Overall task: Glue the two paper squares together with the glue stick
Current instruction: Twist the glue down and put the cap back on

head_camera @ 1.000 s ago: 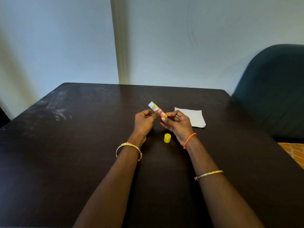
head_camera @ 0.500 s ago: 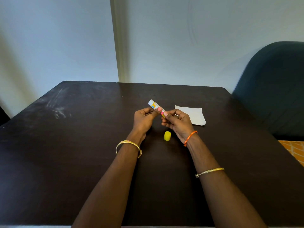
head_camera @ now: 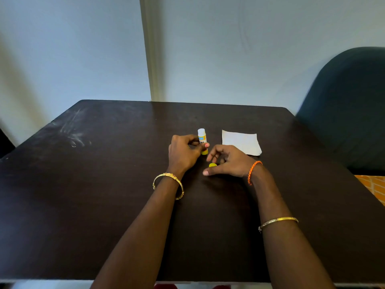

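Observation:
My left hand (head_camera: 183, 153) grips the glue stick (head_camera: 202, 137), a white tube with a yellow base, and holds it upright near the middle of the dark table (head_camera: 104, 195). The small yellow cap (head_camera: 213, 165) lies on the table just below it. My right hand (head_camera: 229, 161) hovers over the cap with thumb and fingers spread around it, and I cannot tell whether they touch it. White paper (head_camera: 241, 141) lies flat to the right of the glue stick, beyond my right hand; it looks like a single sheet or a stack.
A dark blue chair back (head_camera: 350, 105) stands past the table's right edge. A pale wall with a vertical strip (head_camera: 151, 49) rises behind the table. An orange patterned surface (head_camera: 373, 186) shows at the far right.
My right hand has let go of the glue stick and dropped down over the yellow cap. My left hand has turned the stick from tilted to upright.

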